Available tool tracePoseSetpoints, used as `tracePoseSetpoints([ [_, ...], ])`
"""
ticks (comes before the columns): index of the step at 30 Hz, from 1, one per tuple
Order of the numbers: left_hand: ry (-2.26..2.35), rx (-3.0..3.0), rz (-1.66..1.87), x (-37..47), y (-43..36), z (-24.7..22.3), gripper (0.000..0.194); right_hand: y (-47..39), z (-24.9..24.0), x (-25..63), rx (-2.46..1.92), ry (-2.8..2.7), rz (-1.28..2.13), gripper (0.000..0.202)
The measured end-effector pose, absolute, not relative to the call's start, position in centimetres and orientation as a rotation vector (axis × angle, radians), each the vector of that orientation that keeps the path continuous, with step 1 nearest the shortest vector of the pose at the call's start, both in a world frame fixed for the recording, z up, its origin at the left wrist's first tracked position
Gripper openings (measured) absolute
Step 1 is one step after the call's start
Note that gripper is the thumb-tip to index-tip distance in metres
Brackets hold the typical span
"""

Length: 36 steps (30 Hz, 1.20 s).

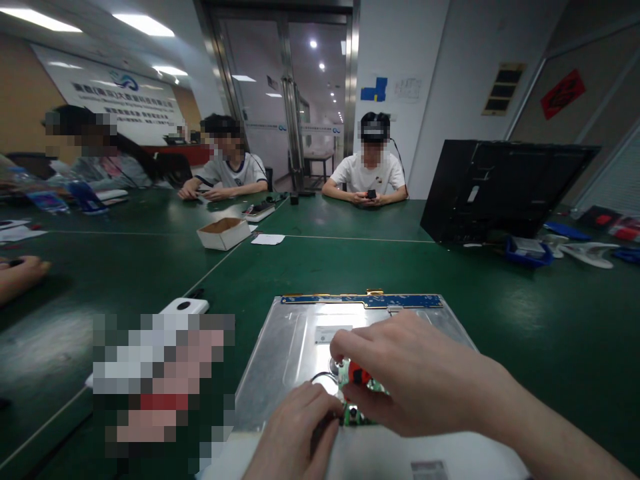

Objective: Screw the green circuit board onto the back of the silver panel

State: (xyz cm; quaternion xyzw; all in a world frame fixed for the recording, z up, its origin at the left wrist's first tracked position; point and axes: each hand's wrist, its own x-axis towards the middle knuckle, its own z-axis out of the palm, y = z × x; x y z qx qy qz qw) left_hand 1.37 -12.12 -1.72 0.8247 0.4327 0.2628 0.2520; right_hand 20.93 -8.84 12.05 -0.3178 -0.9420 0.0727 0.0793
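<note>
A flat silver metal display panel (267, 363) lies on the table before me, with a blue circuit strip (325, 300) along its far edge. On its near part is a green circuit board (345, 373), largely covered by my hands. My right hand (400, 363) is curled over the board, gripping a red-and-black handle (357, 373) that looks like a screwdriver's; its tip is hidden. At the board's near left corner, my left hand (305, 417) has its fingers bent and pressed against the edge. A thin dark cable (324, 375) loops beside them.
Left of the panel lies a white device (185, 306), partly blurred out. Further off are an open cardboard box (224, 235) and a white paper (269, 239). A large black monitor (500, 190) and a blue tray (528, 253) stand at right. Several people sit around the green table (350, 260).
</note>
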Motion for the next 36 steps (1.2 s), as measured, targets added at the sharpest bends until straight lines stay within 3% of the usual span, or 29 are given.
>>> tracePoseSetpoints([
  [11,1.138,2.261,0.775,1.23,-11.9,-2.27,0.015,-8.73,12.04,21.12,-0.94,-2.837,0.247,0.021],
  [18,1.199,2.201,0.734,1.4,-12.27,-1.67,0.016,-8.95,12.11,21.11,-0.909,-2.85,0.286,0.005],
  [21,1.219,2.194,0.776,1.54,-12.27,-1.61,0.014,-9.11,12.22,21.2,-0.887,-2.858,0.305,0.016],
  [25,1.215,2.201,0.811,1.6,-12.2,-1.65,0.014,-9.07,12.36,21.37,-0.869,-2.871,0.302,0.012],
  [30,1.185,2.231,0.795,1.54,-12.21,-1.65,0.015,-8.85,12.39,21.4,-0.898,-2.867,0.277,0.02],
  [36,1.208,2.205,0.734,1.64,-12.22,-1.65,0.016,-8.88,12.1,21.16,-0.916,-2.861,0.25,0.006],
])
